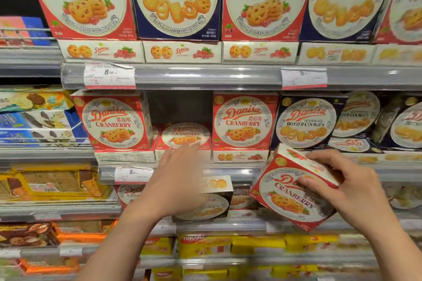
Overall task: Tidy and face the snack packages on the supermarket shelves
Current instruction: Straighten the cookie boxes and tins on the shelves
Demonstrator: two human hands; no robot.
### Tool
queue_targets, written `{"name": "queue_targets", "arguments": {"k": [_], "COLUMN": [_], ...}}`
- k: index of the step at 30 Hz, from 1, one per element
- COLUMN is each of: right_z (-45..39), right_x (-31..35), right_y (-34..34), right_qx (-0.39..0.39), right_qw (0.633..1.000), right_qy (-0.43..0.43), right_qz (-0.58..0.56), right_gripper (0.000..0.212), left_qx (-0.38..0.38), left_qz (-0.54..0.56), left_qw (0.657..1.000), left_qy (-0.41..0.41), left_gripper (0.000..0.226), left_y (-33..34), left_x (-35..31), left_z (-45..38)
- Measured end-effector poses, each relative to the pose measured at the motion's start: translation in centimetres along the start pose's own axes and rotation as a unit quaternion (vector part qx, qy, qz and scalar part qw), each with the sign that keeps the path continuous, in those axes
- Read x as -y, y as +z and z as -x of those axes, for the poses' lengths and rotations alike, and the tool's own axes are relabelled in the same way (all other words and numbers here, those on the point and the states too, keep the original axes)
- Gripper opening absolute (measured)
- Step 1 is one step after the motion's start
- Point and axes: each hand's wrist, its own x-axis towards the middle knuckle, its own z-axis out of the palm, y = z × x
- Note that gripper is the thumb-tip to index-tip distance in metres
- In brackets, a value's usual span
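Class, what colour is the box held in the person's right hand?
Red, with a white oval label; the held box shows best in the head view.

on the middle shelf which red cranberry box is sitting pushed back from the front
The one behind the left hand: the recessed cranberry box sits back in the gap, between two cranberry boxes standing flush at the shelf front.

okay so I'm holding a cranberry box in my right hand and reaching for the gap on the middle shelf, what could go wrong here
1. The right hand grips the tilted cranberry box by one edge only; it could slip.
2. The left hand reaches toward the set-back box in the gap; pushing may drive it deeper instead of facing it.
3. The left forearm passes close to the box on the lower shelf and might knock it.
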Motion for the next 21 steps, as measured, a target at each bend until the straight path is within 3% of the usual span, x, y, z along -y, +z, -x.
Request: {"name": "queue_targets", "arguments": {"k": [8, 12, 15, 21], "right_z": [-1.2, -2.3, -3.4, -6.3], "right_x": [2.1, 4.6, 6.6, 12.1], "right_y": [1.2, 1.5, 1.5, 3.3], "right_qx": [0.005, 0.0, -0.008, -0.014], "right_qw": [0.999, 0.996, 0.991, 0.972], "right_qy": [-0.044, -0.092, -0.133, -0.229], "right_qz": [-0.031, -0.01, -0.017, -0.042], "right_gripper": [0.044, 0.042, 0.044, 0.044], "left_qx": [-0.003, 0.004, 0.014, -0.052], "left_qz": [0.01, 0.007, 0.024, 0.043], "left_qw": [1.0, 1.0, 0.998, 0.996], "left_qy": [0.004, -0.019, -0.05, -0.061], "left_gripper": [0.057, 0.045, 0.048, 0.049], "left_y": [-0.2, 0.2, 0.5, 4.1], "left_x": [-0.5, -0.4, 0.1, 2.5], "left_z": [1.3, 2.8, 4.9, 8.3]}}
